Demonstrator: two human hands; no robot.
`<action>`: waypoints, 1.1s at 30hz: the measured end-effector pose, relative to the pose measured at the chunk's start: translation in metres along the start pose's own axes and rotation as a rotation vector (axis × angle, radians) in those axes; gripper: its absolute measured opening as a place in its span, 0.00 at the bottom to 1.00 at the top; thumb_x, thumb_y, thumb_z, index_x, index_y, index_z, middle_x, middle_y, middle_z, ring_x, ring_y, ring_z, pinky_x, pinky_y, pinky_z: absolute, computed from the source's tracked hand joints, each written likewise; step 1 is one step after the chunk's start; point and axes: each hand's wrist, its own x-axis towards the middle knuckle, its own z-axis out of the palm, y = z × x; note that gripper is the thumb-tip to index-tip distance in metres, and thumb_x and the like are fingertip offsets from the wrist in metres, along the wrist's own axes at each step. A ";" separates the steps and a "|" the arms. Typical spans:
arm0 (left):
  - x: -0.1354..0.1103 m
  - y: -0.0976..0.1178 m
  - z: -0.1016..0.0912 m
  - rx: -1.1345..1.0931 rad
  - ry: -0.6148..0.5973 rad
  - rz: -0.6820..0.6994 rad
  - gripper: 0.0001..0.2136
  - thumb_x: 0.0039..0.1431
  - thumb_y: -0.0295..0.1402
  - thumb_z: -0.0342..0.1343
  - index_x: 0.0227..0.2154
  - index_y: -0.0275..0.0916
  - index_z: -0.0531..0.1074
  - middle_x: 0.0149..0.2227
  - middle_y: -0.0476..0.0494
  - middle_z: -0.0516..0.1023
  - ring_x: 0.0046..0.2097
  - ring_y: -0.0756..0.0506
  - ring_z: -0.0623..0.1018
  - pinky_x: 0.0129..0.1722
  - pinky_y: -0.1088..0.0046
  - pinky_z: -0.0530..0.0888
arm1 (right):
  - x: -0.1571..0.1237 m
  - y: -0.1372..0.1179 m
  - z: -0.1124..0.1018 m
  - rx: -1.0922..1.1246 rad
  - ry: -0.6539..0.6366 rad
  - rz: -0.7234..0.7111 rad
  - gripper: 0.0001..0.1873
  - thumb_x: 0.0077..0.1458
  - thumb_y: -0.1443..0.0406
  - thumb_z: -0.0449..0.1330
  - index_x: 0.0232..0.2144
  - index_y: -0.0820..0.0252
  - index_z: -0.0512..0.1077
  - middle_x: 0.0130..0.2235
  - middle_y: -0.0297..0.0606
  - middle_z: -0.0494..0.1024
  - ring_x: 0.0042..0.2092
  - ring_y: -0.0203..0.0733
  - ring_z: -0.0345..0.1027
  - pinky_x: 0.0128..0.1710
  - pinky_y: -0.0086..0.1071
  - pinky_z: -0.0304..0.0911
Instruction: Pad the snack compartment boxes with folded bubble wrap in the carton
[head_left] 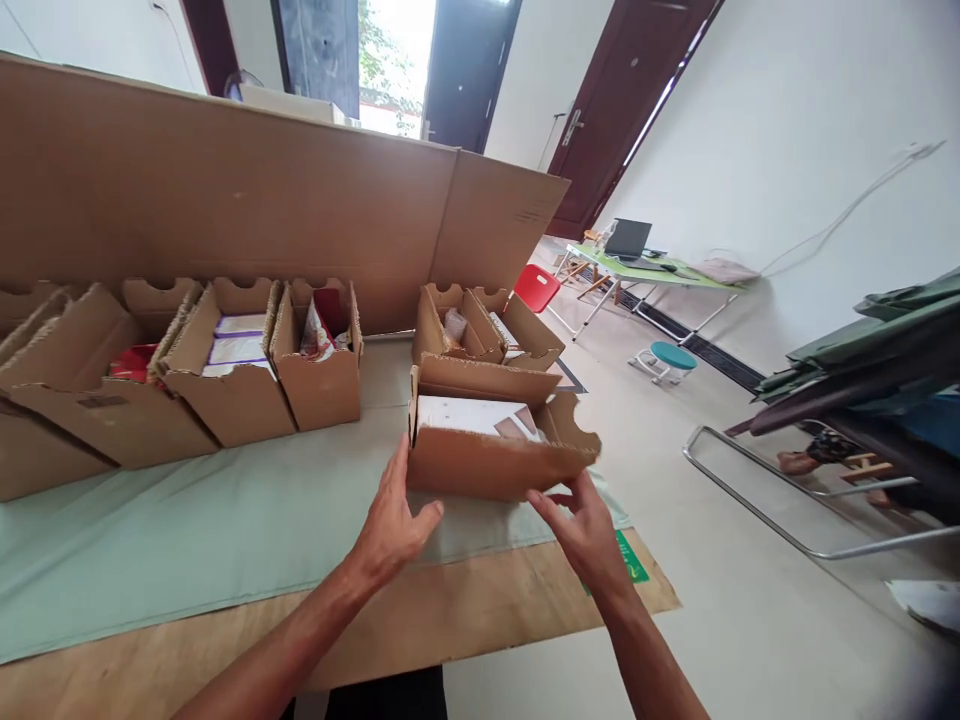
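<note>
In front of me is a cardboard bin (480, 470), turned sideways, with white boxes (472, 413) that have brown patches inside it. My left hand (394, 515) presses its fingers against the bin's left end, thumb held apart along the near side. At the lower right corner, my right hand (581, 520) grips the bin, its fingertips partly hidden behind the cardboard. The bin is held between both hands; whether its base touches the cloth I cannot tell. Just behind it stand two more cardboard bins (457, 325), one with a clear-wrapped item in it.
A row of cardboard bins (319, 390) with packets stands left on a pale green cloth (225, 540) over a wooden table (480, 610). A tall cardboard sheet (300, 200) rises behind. Rightward are a red stool (536, 287), a teal stool (673, 356) and a metal frame (757, 510).
</note>
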 end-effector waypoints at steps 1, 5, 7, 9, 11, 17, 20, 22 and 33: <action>-0.016 0.000 -0.003 0.015 0.001 0.008 0.42 0.58 0.32 0.56 0.72 0.44 0.43 0.73 0.33 0.51 0.72 0.32 0.57 0.67 0.43 0.62 | -0.015 -0.001 0.000 -0.038 0.036 0.018 0.28 0.54 0.47 0.64 0.50 0.56 0.67 0.45 0.43 0.80 0.40 0.50 0.77 0.38 0.42 0.73; -0.082 -0.009 -0.032 0.071 0.104 -0.026 0.35 0.60 0.36 0.56 0.69 0.46 0.52 0.66 0.31 0.65 0.65 0.30 0.70 0.61 0.42 0.70 | -0.067 -0.011 0.014 -0.113 0.123 -0.011 0.22 0.54 0.48 0.64 0.42 0.55 0.69 0.35 0.38 0.79 0.37 0.51 0.76 0.36 0.42 0.71; -0.095 -0.010 -0.055 0.077 0.219 -0.088 0.33 0.61 0.39 0.56 0.67 0.45 0.54 0.63 0.30 0.68 0.62 0.29 0.73 0.58 0.41 0.72 | -0.077 -0.026 0.033 -0.089 0.045 -0.079 0.19 0.55 0.50 0.64 0.41 0.55 0.70 0.35 0.38 0.78 0.37 0.50 0.76 0.38 0.42 0.71; -0.094 -0.004 -0.079 0.082 0.292 -0.110 0.32 0.61 0.40 0.56 0.67 0.45 0.54 0.63 0.31 0.67 0.63 0.29 0.72 0.59 0.41 0.72 | -0.076 -0.043 0.054 -0.053 -0.052 -0.114 0.18 0.55 0.53 0.63 0.42 0.56 0.69 0.38 0.38 0.78 0.39 0.49 0.75 0.38 0.42 0.72; -0.087 0.003 -0.094 0.099 0.325 -0.085 0.32 0.61 0.40 0.57 0.66 0.46 0.55 0.64 0.34 0.66 0.65 0.31 0.69 0.61 0.44 0.71 | -0.072 -0.055 0.068 -0.031 -0.095 -0.104 0.17 0.55 0.54 0.62 0.43 0.55 0.69 0.39 0.39 0.78 0.39 0.50 0.75 0.37 0.41 0.72; -0.087 0.005 -0.088 0.040 0.286 -0.101 0.29 0.59 0.38 0.57 0.63 0.44 0.59 0.63 0.34 0.68 0.64 0.33 0.70 0.58 0.50 0.74 | -0.109 -0.042 0.063 -0.087 0.016 -0.113 0.15 0.58 0.53 0.61 0.43 0.53 0.68 0.38 0.39 0.77 0.39 0.52 0.75 0.39 0.44 0.72; -0.069 0.003 -0.084 0.006 0.206 -0.026 0.28 0.60 0.35 0.56 0.63 0.42 0.60 0.63 0.35 0.69 0.63 0.35 0.71 0.62 0.50 0.71 | -0.151 -0.026 0.072 -0.101 0.142 -0.062 0.16 0.60 0.52 0.61 0.45 0.52 0.68 0.40 0.41 0.77 0.43 0.55 0.75 0.44 0.48 0.72; -0.042 0.002 -0.084 -0.016 0.169 0.061 0.30 0.58 0.34 0.57 0.64 0.41 0.60 0.63 0.34 0.69 0.65 0.36 0.69 0.65 0.50 0.67 | -0.172 -0.021 0.089 -0.094 0.196 -0.020 0.19 0.61 0.52 0.61 0.51 0.52 0.67 0.43 0.44 0.77 0.46 0.58 0.75 0.47 0.50 0.72; -0.009 -0.033 -0.060 -0.029 0.102 0.007 0.28 0.65 0.45 0.52 0.65 0.40 0.62 0.68 0.31 0.62 0.68 0.35 0.65 0.62 0.51 0.69 | -0.137 -0.010 0.104 -0.057 0.012 -0.217 0.32 0.66 0.61 0.56 0.70 0.45 0.54 0.71 0.45 0.57 0.68 0.60 0.57 0.57 0.57 0.69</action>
